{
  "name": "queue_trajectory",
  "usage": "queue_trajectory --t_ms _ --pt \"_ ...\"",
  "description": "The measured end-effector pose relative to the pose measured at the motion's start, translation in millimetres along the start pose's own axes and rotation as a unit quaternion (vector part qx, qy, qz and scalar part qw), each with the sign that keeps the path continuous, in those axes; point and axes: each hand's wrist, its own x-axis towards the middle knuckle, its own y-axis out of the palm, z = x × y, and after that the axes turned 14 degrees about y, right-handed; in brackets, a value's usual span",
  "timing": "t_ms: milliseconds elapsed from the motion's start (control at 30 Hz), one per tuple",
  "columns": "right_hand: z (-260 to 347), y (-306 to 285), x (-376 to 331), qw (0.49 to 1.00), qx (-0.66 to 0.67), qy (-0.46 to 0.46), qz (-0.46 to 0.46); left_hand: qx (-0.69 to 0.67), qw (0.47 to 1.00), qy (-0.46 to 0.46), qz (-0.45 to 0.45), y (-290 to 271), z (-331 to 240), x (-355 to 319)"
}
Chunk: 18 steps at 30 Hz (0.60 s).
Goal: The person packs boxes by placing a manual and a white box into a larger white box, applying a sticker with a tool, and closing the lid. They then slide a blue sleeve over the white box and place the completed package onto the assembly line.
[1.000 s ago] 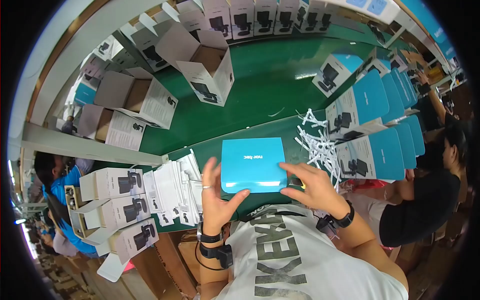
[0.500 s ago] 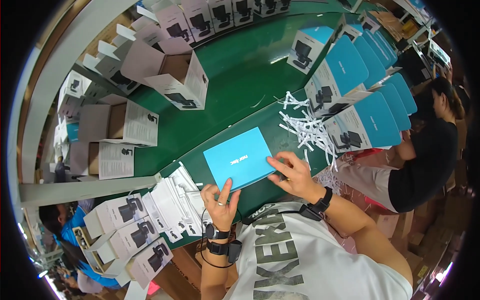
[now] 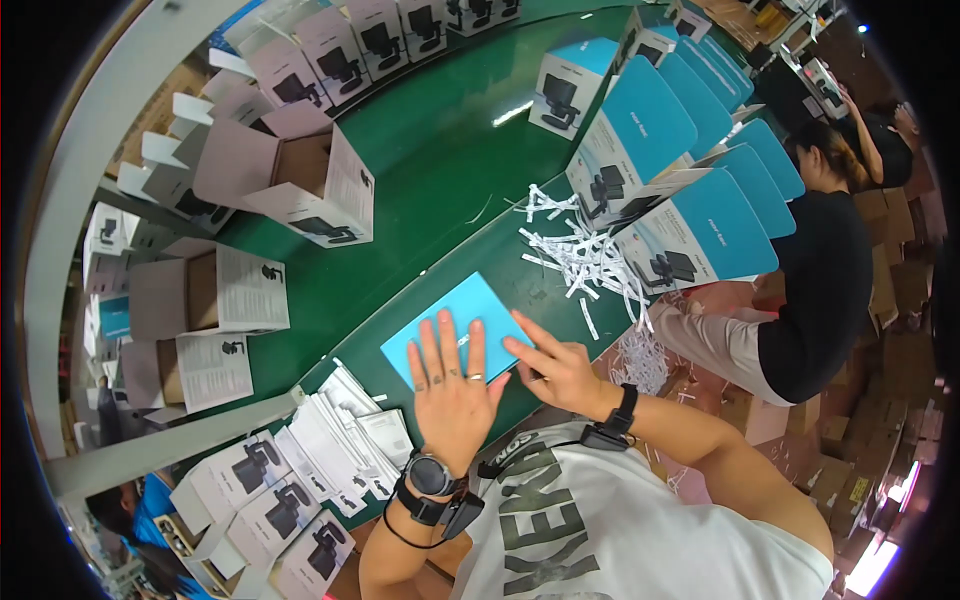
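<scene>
A turquoise rectangular box point(image 3: 465, 292), seen from above, is in front of me at the near edge of the green table. My left hand point(image 3: 452, 385) lies flat across its top, fingers stretched out and a ring on one of them; it covers most of the print. At the box's right edge, my right hand point(image 3: 560, 373) has its fingers bent and pinching the rim, partly hidden from this angle. How tall the box is cannot be seen, since its sides are mostly out of sight.
White shredded paper strips point(image 3: 580, 255) lie beyond my right hand. Boxes with raised turquoise flaps point(image 3: 640, 110) stand at the right, near a seated person point(image 3: 820, 270). Folded white papers point(image 3: 340, 435) are stacked at the left. Open white cartons point(image 3: 315, 185) stand on the green table point(image 3: 440, 150).
My left hand has moved from the box's near edge to lie flat on its top. My right hand stays at the right edge. The whole view has shifted slightly.
</scene>
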Motion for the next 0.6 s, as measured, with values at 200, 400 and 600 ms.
queue_trajectory --t_ms 200,400,600 --pt "-9.9 -8.4 20.0 0.997 0.038 -0.065 -0.027 0.007 1.0 0.026 -0.011 -2.4 7.5 -7.0" --pt "-18.6 -18.3 31.8 0.995 0.083 -0.048 -0.003 -0.049 0.996 0.066 0.019 -39.9 43.7 -4.6" --pt "-33.3 -25.9 45.6 0.973 0.225 -0.038 0.045 -0.055 0.994 0.087 0.023 -49.8 38.8 -3.1"
